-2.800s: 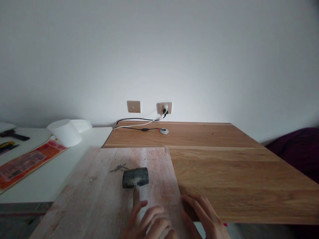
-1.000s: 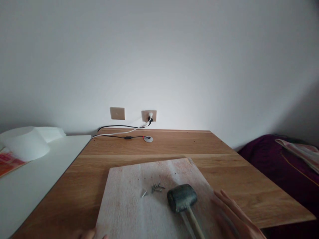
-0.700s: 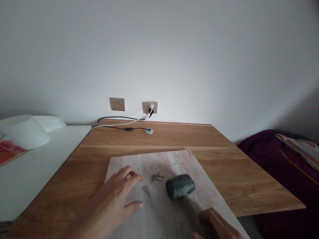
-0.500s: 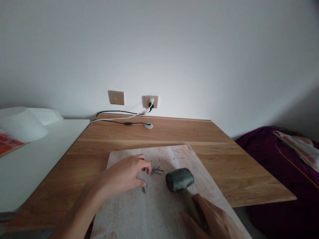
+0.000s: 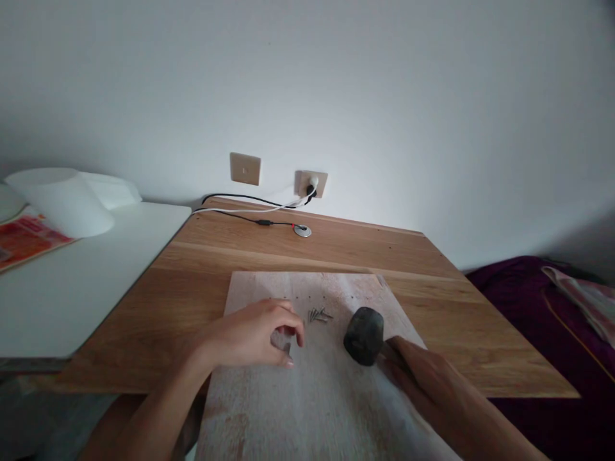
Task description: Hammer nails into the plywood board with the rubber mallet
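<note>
A pale whitewashed board [image 5: 317, 397] lies on the wooden desk [image 5: 250, 262]. My left hand [image 5: 252, 336] rests on the board with thumb and fingers pinched around a small nail [image 5: 287, 346]. A little heap of several nails [image 5: 319, 315] lies just beyond its fingertips. My right hand [image 5: 425, 378] is closed around the handle of a mallet, whose dark head [image 5: 364, 335] sits low over the board to the right of the nails. The handle itself is hidden under that hand.
A white table [image 5: 72, 275] adjoins the desk on the left, bearing a white foam piece [image 5: 60, 198] and an orange printed sheet [image 5: 24, 237]. Black and white cables [image 5: 250, 208] run from a wall socket [image 5: 311, 184]. Dark purple fabric [image 5: 533, 307] lies right of the desk.
My left hand came onto the board and pinched a single nail by the heap. My right hand slid up and closed on the mallet handle; the mallet head turned. The view shifted slightly.
</note>
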`<state>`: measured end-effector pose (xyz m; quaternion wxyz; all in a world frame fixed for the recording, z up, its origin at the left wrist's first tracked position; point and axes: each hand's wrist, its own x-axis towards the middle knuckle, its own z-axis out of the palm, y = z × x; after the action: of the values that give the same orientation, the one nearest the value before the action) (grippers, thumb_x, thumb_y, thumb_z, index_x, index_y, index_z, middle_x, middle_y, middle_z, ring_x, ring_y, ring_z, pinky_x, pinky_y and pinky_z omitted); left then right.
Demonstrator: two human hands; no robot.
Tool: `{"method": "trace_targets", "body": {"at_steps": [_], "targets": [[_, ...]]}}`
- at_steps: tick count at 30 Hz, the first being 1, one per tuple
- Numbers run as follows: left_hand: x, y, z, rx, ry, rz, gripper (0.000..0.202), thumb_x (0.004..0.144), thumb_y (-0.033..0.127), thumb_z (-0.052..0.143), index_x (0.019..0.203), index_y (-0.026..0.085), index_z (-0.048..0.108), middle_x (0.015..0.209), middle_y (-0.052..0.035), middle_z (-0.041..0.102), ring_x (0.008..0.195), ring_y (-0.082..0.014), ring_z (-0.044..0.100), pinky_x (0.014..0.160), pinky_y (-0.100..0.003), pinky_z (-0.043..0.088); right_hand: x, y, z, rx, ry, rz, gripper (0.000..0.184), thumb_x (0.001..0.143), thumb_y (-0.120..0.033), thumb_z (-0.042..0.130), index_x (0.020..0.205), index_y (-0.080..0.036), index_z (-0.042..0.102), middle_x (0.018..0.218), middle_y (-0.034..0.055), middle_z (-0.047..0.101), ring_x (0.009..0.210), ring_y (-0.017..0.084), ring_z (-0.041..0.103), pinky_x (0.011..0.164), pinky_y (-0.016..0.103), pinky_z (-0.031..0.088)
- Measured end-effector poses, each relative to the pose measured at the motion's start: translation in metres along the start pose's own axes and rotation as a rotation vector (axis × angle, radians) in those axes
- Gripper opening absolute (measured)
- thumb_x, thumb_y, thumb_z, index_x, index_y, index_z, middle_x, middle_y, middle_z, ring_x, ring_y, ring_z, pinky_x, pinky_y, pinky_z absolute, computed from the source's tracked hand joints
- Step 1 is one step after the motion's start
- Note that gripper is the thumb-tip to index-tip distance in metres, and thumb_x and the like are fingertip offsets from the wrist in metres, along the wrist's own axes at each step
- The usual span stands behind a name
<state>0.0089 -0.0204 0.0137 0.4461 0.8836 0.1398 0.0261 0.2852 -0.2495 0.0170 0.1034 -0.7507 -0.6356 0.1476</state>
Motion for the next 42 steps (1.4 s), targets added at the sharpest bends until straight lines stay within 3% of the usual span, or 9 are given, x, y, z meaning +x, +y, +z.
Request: {"method": "trace_targets", "body": {"at_steps": [4, 7, 9, 11, 18, 21, 28, 33, 42], "targets": [[0.004, -0.002, 0.009, 0.031, 0.027, 0.061, 0.014, 0.081, 0.012, 0.09, 0.087, 0.022, 0.083, 0.094, -0.001, 0.067, 0.097, -0.0189, 0.066, 0.086, -0.03, 0.045, 0.016, 0.002, -0.016, -0.201, 0.206, -0.131, 0.037, 0.114, -0.044, 0.039, 0.107, -0.024, 0.069, 0.09, 0.007, 0.079, 0.071, 0.022, 0.077, 0.058, 0.029, 0.047], [0.004, -0.003, 0.01, 0.019, 0.049, 0.039, 0.011, 0.085, 0.011, 0.087, 0.084, 0.02, 0.08, 0.091, 0.0, 0.065, 0.086, -0.0155, 0.063, 0.08, -0.028, 0.044, 0.044, -0.005, -0.024, -0.258, 0.346, -0.22, 0.039, 0.116, -0.046, 0.037, 0.12, -0.022, 0.067, 0.111, 0.0118, 0.08, 0.073, 0.022, 0.077, 0.056, 0.029, 0.045], [0.004, -0.004, 0.008, -0.001, 0.066, 0.013, 0.012, 0.087, 0.011, 0.085, 0.082, 0.019, 0.077, 0.091, 0.0003, 0.065, 0.081, -0.0139, 0.062, 0.077, -0.027, 0.043, 0.07, -0.016, -0.026, -0.2, 0.345, -0.268, 0.036, 0.116, -0.043, 0.038, 0.126, -0.021, 0.064, 0.118, 0.0141, 0.079, 0.085, 0.023, 0.079, 0.064, 0.029, 0.05], [0.005, -0.006, 0.006, -0.026, 0.093, -0.004, 0.012, 0.089, 0.01, 0.081, 0.082, 0.018, 0.075, 0.094, 0.0, 0.066, 0.083, -0.0139, 0.062, 0.076, -0.027, 0.044, 0.098, -0.031, -0.025, -0.149, 0.341, -0.292, 0.03, 0.115, -0.041, 0.04, 0.117, -0.021, 0.062, 0.103, 0.0121, 0.079, 0.083, 0.022, 0.076, 0.068, 0.029, 0.05], [0.0, -0.012, -0.001, -0.045, 0.147, -0.018, 0.017, 0.082, 0.018, 0.092, 0.092, 0.021, 0.078, 0.1, 0.0006, 0.069, 0.092, -0.0165, 0.065, 0.082, -0.028, 0.047, 0.166, -0.073, 0.0, -0.233, 0.094, -0.292, 0.02, 0.113, -0.031, 0.049, 0.125, -0.019, 0.06, 0.112, 0.0119, 0.079, 0.093, 0.024, 0.076, 0.074, 0.029, 0.041], [-0.004, -0.01, 0.002, -0.028, 0.126, -0.011, 0.024, 0.076, 0.016, 0.097, 0.091, 0.021, 0.079, 0.105, 0.0004, 0.069, 0.103, -0.0188, 0.068, 0.091, -0.029, 0.047, 0.171, -0.075, 0.011, -0.259, 0.035, -0.32, 0.024, 0.112, -0.03, 0.052, 0.131, -0.018, 0.06, 0.113, 0.012, 0.079, 0.096, 0.024, 0.076, 0.074, 0.029, 0.039], [-0.006, -0.007, 0.01, -0.028, 0.164, 0.007, 0.019, 0.091, 0.002, 0.076, 0.084, 0.02, 0.075, 0.096, 0.0019, 0.068, 0.095, -0.0145, 0.066, 0.086, -0.026, 0.046, 0.165, -0.072, 0.018, -0.27, -0.017, -0.307, 0.028, 0.114, -0.031, 0.05, 0.134, -0.016, 0.062, 0.109, 0.0126, 0.08, 0.092, 0.024, 0.075, 0.071, 0.03, 0.034], [-0.009, 0.001, 0.016, 0.038, 0.22, -0.053, 0.017, 0.095, 0.005, 0.069, 0.088, 0.02, 0.065, 0.099, 0.0023, 0.069, 0.098, -0.0161, 0.066, 0.087, -0.03, 0.044, 0.169, -0.07, 0.016, -0.248, -0.04, -0.305, 0.033, 0.115, -0.036, 0.046, 0.141, -0.019, 0.058, 0.114, 0.0104, 0.08, 0.096, 0.024, 0.075, 0.074, 0.03, 0.035], [-0.019, 0.0, 0.005, 0.077, 0.276, -0.115, 0.018, 0.093, 0.006, 0.058, 0.095, 0.022, 0.068, 0.099, 0.0005, 0.075, 0.095, -0.0181, 0.07, 0.084, -0.031, 0.048, 0.19, -0.08, 0.002, -0.265, -0.165, -0.33, 0.018, 0.108, -0.026, 0.051, 0.115, -0.016, 0.064, 0.104, 0.0102, 0.079, 0.089, 0.021, 0.072, 0.074, 0.029, 0.032]]}}
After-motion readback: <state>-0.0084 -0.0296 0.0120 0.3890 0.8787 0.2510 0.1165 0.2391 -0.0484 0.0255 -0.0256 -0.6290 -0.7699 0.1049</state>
